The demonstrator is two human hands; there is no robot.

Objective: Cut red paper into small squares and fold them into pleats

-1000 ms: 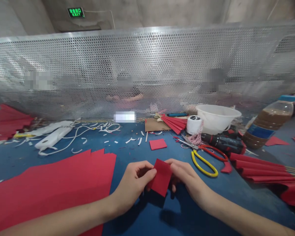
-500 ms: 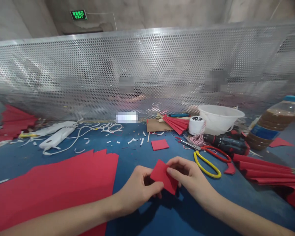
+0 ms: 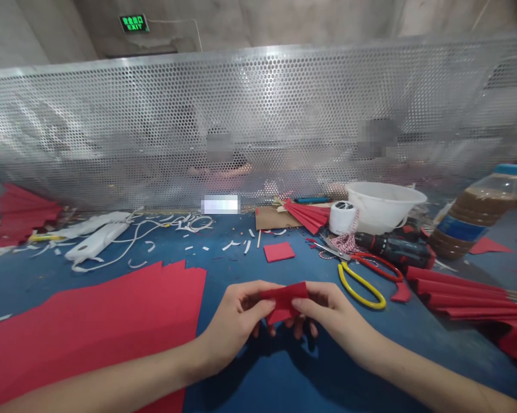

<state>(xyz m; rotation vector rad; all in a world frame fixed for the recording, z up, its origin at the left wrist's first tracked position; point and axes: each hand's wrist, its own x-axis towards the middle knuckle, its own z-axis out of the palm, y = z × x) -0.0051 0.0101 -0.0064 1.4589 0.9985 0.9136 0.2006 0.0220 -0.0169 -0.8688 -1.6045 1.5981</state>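
Observation:
Between my two hands, above the blue table (image 3: 236,367), is a small piece of red paper (image 3: 283,304). My left hand (image 3: 245,312) pinches its left side, thumb in front and fingers behind. The right side is gripped the same way by my right hand (image 3: 325,307). Just beyond the hands lies a flat red paper square (image 3: 279,252). A stack of large red paper sheets (image 3: 124,321) spreads left of my left hand. Scissors (image 3: 361,287) with one yellow and one red handle lie open beyond my right hand.
Behind them stand a white string spool (image 3: 342,218), a white plastic bucket (image 3: 383,201) and a brown-filled bottle (image 3: 473,218). A dark power tool (image 3: 391,249) and pleated red paper (image 3: 465,295) lie right. A white power strip (image 3: 97,241) and paper scraps lie far left, before a perforated metal screen (image 3: 258,115).
The red paper has turned from a diamond angle to nearly level and looks shorter from top to bottom. Both hands now hold it at opposite sides, thumbs on its face.

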